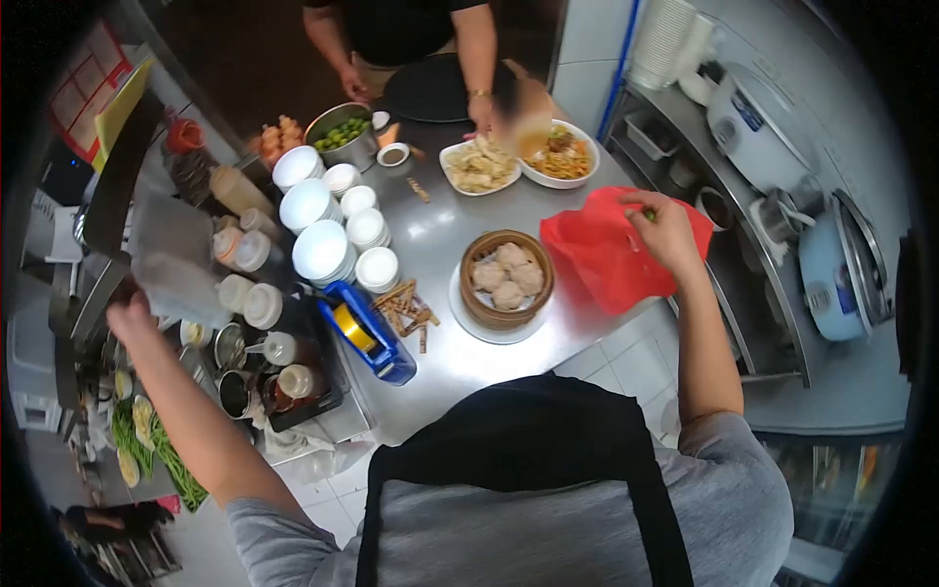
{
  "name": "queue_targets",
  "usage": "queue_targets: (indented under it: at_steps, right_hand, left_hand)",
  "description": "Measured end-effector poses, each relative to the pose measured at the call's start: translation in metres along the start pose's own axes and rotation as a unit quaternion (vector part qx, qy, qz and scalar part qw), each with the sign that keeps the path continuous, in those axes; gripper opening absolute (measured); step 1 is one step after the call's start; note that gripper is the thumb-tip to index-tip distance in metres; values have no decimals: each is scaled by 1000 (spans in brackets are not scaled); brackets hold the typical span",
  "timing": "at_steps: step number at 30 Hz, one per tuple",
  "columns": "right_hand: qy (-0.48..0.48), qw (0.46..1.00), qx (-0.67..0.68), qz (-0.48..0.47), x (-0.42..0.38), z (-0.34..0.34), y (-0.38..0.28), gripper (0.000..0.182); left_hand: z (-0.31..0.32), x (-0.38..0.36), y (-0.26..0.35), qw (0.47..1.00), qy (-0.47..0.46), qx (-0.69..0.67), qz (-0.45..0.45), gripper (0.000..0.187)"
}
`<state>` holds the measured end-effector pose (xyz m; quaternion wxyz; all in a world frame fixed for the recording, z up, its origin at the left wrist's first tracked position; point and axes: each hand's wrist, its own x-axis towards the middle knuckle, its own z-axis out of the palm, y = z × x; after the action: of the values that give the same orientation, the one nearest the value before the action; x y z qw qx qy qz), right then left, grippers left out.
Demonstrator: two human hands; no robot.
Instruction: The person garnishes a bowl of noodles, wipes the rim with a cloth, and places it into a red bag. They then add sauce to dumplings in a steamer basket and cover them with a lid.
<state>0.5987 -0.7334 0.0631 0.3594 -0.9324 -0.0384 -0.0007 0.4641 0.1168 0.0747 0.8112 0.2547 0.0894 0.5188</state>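
On the right, my right hand [657,227] is closed over a red plastic bag [597,249], with a small green thing at its fingertips; which of them it grips is hard to tell. My left hand [130,318] reaches far left, its fingers dark and blurred beside a translucent plastic bag [176,254]. Between my arms, a round bamboo steamer [506,280] holding several dumplings [509,274] rests on a white plate [469,323]. A dish of pale fried food [481,164] and a bowl of noodles [562,157] stand farther back, by a co-worker's hand.
Stacked white bowls [321,251], a blue tape dispenser [367,333] and sauce bottles [279,347] stand left of the steamer. A pot of green limes [342,135] is behind them. Metal shelves [753,245] with rice cookers line the right. A co-worker stands across the steel table [430,230].
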Motion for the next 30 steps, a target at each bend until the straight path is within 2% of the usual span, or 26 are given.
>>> queue_targets:
  at_steps: [2,4,5,6,7,8,10,11,12,14,15,17,18,20,21,22,23,24,25,26,28,29,30]
  right_hand:
    - [3,988,-154,-31,19,5,61,27]
    - [-68,964,-255,-39,46,43,128,27]
    - [-65,959,-273,-41,50,45,133,28]
    - [-61,954,-289,-54,53,50,136,29]
    - [5,968,-238,-73,55,44,129,31]
    - [60,978,-181,-79,50,35,111,30]
    - [88,992,-46,-72,44,23,69,21]
    - [138,976,12,-168,43,26,59,20]
    - [188,946,71,-255,45,27,48,18]
    - [97,950,223,-193,25,22,3,17]
    - [52,942,294,-154,14,27,-19,17]
    - [-10,916,366,-165,-2,48,-55,17]
    - [-41,901,398,-167,-11,58,-72,17]
    - [-222,839,475,-146,-31,90,-103,19]
    - [-305,814,479,-123,-45,106,-120,22]
    - [-428,740,512,-86,-55,119,-136,30]
    - [-514,677,524,-56,-62,135,-146,39]
    - [-585,603,543,-2,-65,153,-153,42]
    - [-647,521,554,50,-68,171,-157,45]
    - [-677,481,554,64,-70,192,-154,45]
    - [-728,397,549,106,-79,223,-146,42]
    - [-737,404,534,92,-87,220,-148,38]
    - [-748,409,516,78,-93,216,-148,34]
  left_hand:
    - [17,-19,11,999,12,-32,20,30]
    - [33,-67,21,995,28,-56,74,32]
    - [32,-76,27,996,-22,-86,25,34]
    - [33,-84,28,991,-11,-130,12,30]
    - [31,-86,26,984,-1,-176,9,26]
    - [10,-70,21,978,-42,-203,37,18]
    - [14,-83,10,985,-47,-151,74,15]
    - [52,-120,-13,989,55,-98,92,18]
    - [63,-133,-17,984,66,-154,59,21]
    - [82,-159,-18,966,30,-234,103,22]
    - [72,-156,-9,955,-112,-261,84,23]
    - [43,-145,-7,875,-385,-291,28,28]
    - [60,-173,-2,922,-281,-265,31,28]
    - [113,-281,-4,976,-63,-205,38,27]
    - [104,-314,-12,983,-86,-162,15,29]
    - [93,-343,-19,987,-109,-119,-11,31]
    - [76,-365,-27,965,-224,-118,-64,35]
    - [55,-383,-37,941,-287,-138,-113,38]
    - [34,-400,-48,911,-346,-150,-163,41]
    - [20,-416,-56,892,-357,-183,-208,44]
    - [42,-468,-57,952,-177,-82,-237,37]
    - [49,-486,-57,965,-80,-30,-247,34]
    - [37,-491,-63,963,-89,44,-252,31]
